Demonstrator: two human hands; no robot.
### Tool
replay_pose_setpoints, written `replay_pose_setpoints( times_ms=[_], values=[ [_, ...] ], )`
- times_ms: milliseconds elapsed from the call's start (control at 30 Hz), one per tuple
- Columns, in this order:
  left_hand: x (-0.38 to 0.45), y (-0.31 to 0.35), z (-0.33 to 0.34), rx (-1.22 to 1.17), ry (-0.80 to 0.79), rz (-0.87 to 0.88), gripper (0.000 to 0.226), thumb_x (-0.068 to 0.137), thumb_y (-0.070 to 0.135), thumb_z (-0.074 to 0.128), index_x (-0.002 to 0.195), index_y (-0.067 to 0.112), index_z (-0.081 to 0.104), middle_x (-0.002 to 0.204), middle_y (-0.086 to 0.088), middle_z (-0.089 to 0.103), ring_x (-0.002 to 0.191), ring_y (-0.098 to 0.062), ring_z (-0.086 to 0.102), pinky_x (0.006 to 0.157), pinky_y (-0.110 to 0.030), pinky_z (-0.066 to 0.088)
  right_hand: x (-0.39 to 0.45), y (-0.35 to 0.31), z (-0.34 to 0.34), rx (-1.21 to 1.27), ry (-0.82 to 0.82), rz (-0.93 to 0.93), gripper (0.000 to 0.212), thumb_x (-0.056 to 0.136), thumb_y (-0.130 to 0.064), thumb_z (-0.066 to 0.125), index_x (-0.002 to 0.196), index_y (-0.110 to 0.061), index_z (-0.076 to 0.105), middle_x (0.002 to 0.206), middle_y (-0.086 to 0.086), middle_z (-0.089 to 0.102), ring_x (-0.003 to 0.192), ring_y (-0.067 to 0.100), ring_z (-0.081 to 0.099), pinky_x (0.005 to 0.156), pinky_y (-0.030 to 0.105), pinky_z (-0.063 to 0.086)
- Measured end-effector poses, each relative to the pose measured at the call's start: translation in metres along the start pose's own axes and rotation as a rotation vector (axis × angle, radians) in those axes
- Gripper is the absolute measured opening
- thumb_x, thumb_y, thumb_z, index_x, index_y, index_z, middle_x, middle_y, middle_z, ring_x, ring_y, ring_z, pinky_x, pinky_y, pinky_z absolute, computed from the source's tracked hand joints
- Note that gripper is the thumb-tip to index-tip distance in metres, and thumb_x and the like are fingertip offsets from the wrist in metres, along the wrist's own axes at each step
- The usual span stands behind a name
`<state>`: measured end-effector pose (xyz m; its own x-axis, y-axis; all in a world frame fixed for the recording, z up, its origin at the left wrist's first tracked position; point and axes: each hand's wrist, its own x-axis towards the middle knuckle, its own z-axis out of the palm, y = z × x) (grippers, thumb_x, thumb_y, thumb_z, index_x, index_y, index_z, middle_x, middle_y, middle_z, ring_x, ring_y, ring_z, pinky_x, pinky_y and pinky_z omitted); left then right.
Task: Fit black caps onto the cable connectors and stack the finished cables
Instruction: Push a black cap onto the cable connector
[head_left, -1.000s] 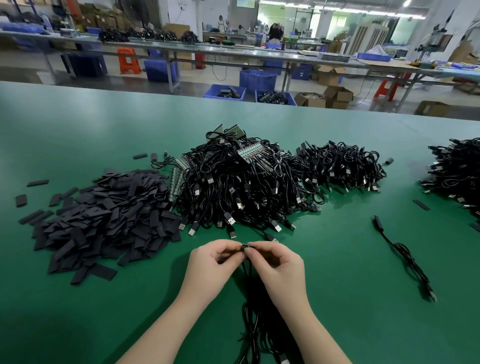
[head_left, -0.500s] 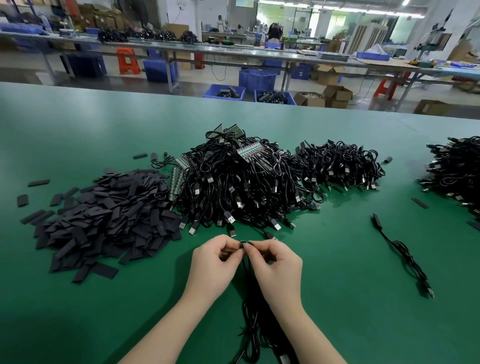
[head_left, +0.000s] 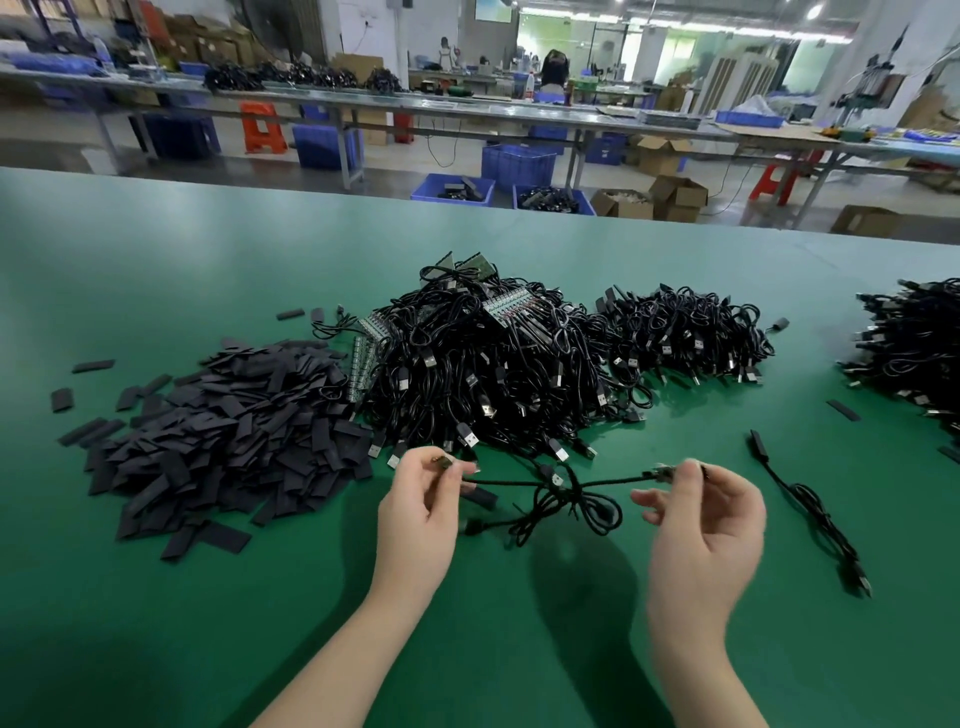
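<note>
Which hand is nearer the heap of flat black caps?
Left. The left hand is just right of the heap of flat black caps; the right hand is farther right, past the held cable.

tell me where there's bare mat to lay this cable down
Bare green mat lies between the central cable pile and the lone cable on the right, and in front near the wrists. It is crowded left of the left hand, where the black caps spread.

A thin black cable (head_left: 558, 493) with a looped, tangled middle is hanging stretched above the green worktop, while flat black rectangular caps (head_left: 223, 441) are lying heaped at left.
</note>
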<state>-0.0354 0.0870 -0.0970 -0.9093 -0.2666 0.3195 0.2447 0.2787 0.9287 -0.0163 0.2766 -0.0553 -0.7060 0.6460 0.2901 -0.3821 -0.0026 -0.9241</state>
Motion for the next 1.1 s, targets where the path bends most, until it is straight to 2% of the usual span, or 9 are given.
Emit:
replay_pose_setpoints(
  times_ms=[133, 300, 400, 500, 633, 733, 867, 967, 1100],
  values=[
    [0.001, 0.002, -0.002, -0.247, 0.055, -0.084, 0.007, 0.102, 0.014, 0.046, 0.102, 0.019, 0.050, 0.093, 0.004, 0.073, 0.093, -0.013, 0.069, 0.080, -0.025, 0.055, -0.003, 0.000, -0.011, 0.078, 0.161, 0.110, 0.011, 0.104, -0.023, 0.051, 0.094, -0.029, 0.049, 0.088, -0.005, 0.065, 0.065, 0.014, 0.072, 0.061, 0.020, 0.056],
    [0.016, 0.014, -0.019, -0.791, 0.184, -0.369, 0.012, 0.105, 0.016, 0.040, 0.097, 0.013, 0.049, 0.077, 0.003, 0.061, 0.070, -0.020, 0.070, 0.067, -0.030, 0.058, 0.008, -0.003, -0.024, 0.179, 0.356, 0.200, 0.013, 0.106, -0.025, 0.045, 0.094, -0.030, 0.042, 0.096, -0.005, 0.057, 0.057, 0.013, 0.071, 0.057, 0.022, 0.057],
    [0.023, 0.011, -0.029, -0.858, 0.174, -0.504, 0.011, 0.105, 0.019, 0.041, 0.103, 0.016, 0.051, 0.080, 0.002, 0.060, 0.057, -0.013, 0.063, 0.054, -0.031, 0.056, 0.012, -0.002, -0.029, 0.148, 0.298, 0.210, 0.013, 0.106, -0.026, 0.046, 0.094, -0.031, 0.043, 0.096, -0.006, 0.058, 0.055, 0.014, 0.070, 0.056, 0.022, 0.057],
    [0.018, 0.010, -0.020, -0.811, 0.022, -0.567, 0.020, 0.103, 0.019, 0.043, 0.121, 0.020, 0.051, 0.106, -0.005, 0.061, 0.074, -0.018, 0.071, 0.064, -0.032, 0.058, 0.012, -0.007, -0.024, 0.120, 0.196, 0.213, 0.011, 0.104, -0.025, 0.050, 0.094, -0.029, 0.047, 0.093, -0.006, 0.061, 0.056, 0.012, 0.070, 0.059, 0.021, 0.058],
    [0.004, -0.001, -0.010, -0.093, -0.286, -0.315, 0.077, 0.096, 0.036, 0.057, 0.155, 0.036, 0.007, 0.156, 0.010, 0.029, 0.129, -0.003, 0.047, 0.110, -0.036, 0.040, 0.007, -0.026, -0.002, 0.083, -0.021, 0.111, 0.012, 0.103, -0.021, 0.053, 0.094, -0.029, 0.051, 0.094, 0.002, 0.065, 0.066, 0.019, 0.072, 0.064, 0.024, 0.057],
    [0.000, -0.004, -0.008, 0.127, -0.329, -0.141, 0.074, 0.092, 0.057, 0.050, 0.153, 0.042, 0.011, 0.159, 0.022, 0.014, 0.145, 0.000, 0.015, 0.120, -0.037, 0.021, 0.002, -0.047, 0.020, 0.050, -0.240, -0.060, 0.016, 0.102, -0.018, 0.055, 0.094, -0.032, 0.054, 0.094, 0.008, 0.065, 0.071, 0.025, 0.073, 0.066, 0.026, 0.057],
    [0.003, 0.009, -0.016, 0.117, -0.088, 0.096, 0.044, 0.097, 0.056, 0.032, 0.139, 0.043, 0.036, 0.152, 0.017, 0.034, 0.144, -0.002, 0.024, 0.120, -0.035, 0.024, -0.005, -0.062, 0.047, 0.180, -0.521, 0.025, 0.019, 0.099, -0.018, 0.056, 0.089, -0.034, 0.058, 0.088, 0.001, 0.071, 0.074, 0.027, 0.075, 0.068, 0.029, 0.059],
    [0.006, 0.018, -0.028, 0.044, 0.172, 0.258, 0.032, 0.102, 0.043, 0.030, 0.128, 0.038, 0.049, 0.132, 0.017, 0.053, 0.129, -0.008, 0.047, 0.110, -0.028, 0.037, -0.007, -0.050, 0.056, 0.324, -0.477, 0.297, 0.011, 0.102, -0.015, 0.054, 0.093, -0.022, 0.055, 0.089, 0.000, 0.074, 0.078, 0.026, 0.075, 0.068, 0.028, 0.058],
    [0.017, 0.020, -0.048, 0.268, 0.264, 0.431, 0.028, 0.098, 0.024, 0.043, 0.112, 0.019, 0.066, 0.107, 0.018, 0.063, 0.103, -0.006, 0.059, 0.091, -0.036, 0.050, -0.011, -0.007, 0.043, 0.058, -0.439, 0.538, 0.003, 0.099, -0.013, 0.058, 0.099, -0.011, 0.057, 0.092, 0.007, 0.075, 0.080, 0.019, 0.074, 0.068, 0.026, 0.058]
  ],
)
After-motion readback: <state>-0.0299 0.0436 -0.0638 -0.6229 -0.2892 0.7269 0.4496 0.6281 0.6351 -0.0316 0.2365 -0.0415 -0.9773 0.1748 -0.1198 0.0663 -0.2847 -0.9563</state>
